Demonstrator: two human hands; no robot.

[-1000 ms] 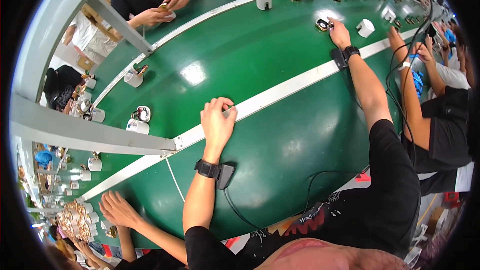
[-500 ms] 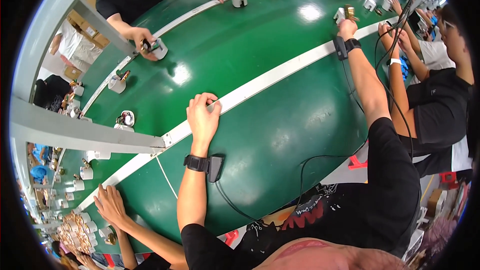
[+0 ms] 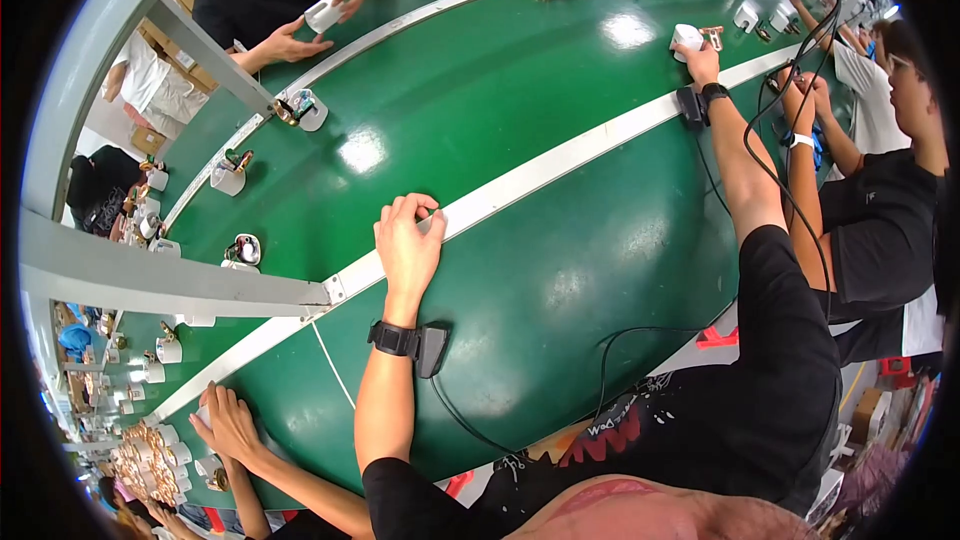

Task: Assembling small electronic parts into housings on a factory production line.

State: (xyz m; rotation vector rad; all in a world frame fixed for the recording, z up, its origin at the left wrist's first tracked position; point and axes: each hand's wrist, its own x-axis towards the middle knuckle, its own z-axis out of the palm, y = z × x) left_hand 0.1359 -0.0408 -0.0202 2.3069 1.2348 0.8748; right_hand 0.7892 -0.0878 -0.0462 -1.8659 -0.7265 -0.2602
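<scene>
My right hand [image 3: 699, 65] reaches far out over the green conveyor belt and grips a white plastic housing [image 3: 687, 39]. A copper-coloured metal part [image 3: 712, 38] sticks out on its right side; how the two are joined is hidden. My left hand [image 3: 408, 245] rests at the white rail [image 3: 530, 183] along the belt's near side, its fingers curled over the rail, the thumb close to the forefinger. Dark straps with small black boxes sit on both my wrists, cables trailing from them.
Opposite, a person holds a white housing [image 3: 323, 15]. Housings with metal parts [image 3: 310, 111] stand along the belt's far side. A grey metal post [image 3: 180, 265] rises left of my left hand. Another person's hands [image 3: 230, 422] are at lower left; a co-worker sits close right. Black cables hang there.
In my right hand the housing has turned, its metal part now pointing right. The person opposite has let go of one housing on the belt and holds another. My left hand stays put.
</scene>
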